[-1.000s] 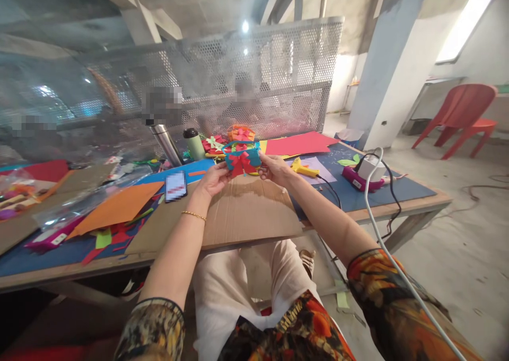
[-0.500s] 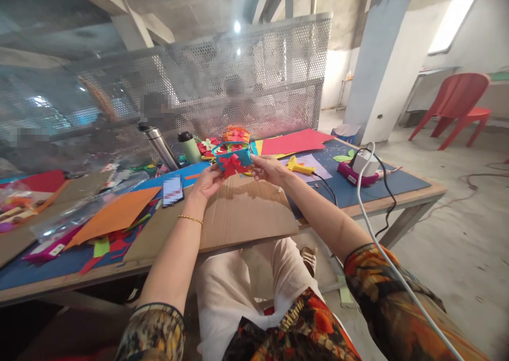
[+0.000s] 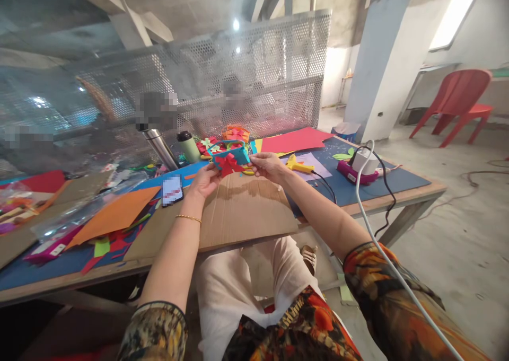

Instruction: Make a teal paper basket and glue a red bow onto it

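Observation:
A small blue paper basket (image 3: 240,154) with a red paper bow (image 3: 229,165) on its front is held up between my two hands. My left hand (image 3: 205,181) pinches its left side, and my right hand (image 3: 267,167) grips the right edge. Beneath them lies a brown cardboard sheet (image 3: 246,212) on the table. Just behind the basket stands an orange paper basket (image 3: 235,133) with a pink bow. A yellow glue gun (image 3: 298,165) rests on purple paper to the right of my right hand.
A phone (image 3: 172,190), steel flask (image 3: 160,148) and green bottle (image 3: 188,147) stand or lie left. Orange paper (image 3: 115,215) and scraps are farther left. Red paper (image 3: 292,140) lies behind. A white cable (image 3: 382,249) passes over my right sleeve from a power strip (image 3: 353,175).
The blue basket has shifted slightly left and tilted in my hands, so more of its blue side shows. My left hand has moved a little left with it.

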`<state>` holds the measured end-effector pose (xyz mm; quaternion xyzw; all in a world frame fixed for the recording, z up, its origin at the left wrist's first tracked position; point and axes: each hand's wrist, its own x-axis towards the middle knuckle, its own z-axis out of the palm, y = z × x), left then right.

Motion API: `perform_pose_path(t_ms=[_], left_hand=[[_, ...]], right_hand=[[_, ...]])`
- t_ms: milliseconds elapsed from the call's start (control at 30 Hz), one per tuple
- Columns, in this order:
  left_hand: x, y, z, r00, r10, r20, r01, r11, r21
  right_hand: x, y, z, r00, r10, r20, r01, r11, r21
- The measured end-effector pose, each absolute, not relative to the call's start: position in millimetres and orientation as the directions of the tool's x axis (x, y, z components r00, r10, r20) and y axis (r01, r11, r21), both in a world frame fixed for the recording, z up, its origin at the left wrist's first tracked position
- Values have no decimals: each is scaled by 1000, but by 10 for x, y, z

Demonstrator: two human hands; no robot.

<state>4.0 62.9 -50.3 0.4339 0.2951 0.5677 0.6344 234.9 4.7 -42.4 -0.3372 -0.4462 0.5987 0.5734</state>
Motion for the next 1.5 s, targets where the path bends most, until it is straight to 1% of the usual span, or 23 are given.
perform_pose_path(t_ms=[267, 633, 833, 1033, 1333, 1500], left_hand=[[14, 656, -504, 194, 973, 122, -441, -24, 897], [29, 616, -472, 229, 966, 119, -419, -12, 908], [17, 595, -477, 287, 956, 55, -346, 50, 937], [1, 632, -539, 318, 948, 24, -304, 78, 949], [79, 578, -501, 355, 932, 74, -376, 70, 924], [105, 573, -505, 374, 923, 87, -344, 51, 937]], right_hand=[[2360, 30, -435, -136, 989, 63, -332, 14, -943], [2371, 58, -456, -153, 984, 89, -324, 35, -945], [2417, 92, -484, -133, 987, 87, -327, 39, -944], [2443, 93, -511, -125, 991, 43, -302, 3, -953], [2478, 100, -526, -85, 996, 8, -279, -16, -960], [2485, 91, -539, -90, 996, -21, -184, -37, -982]])
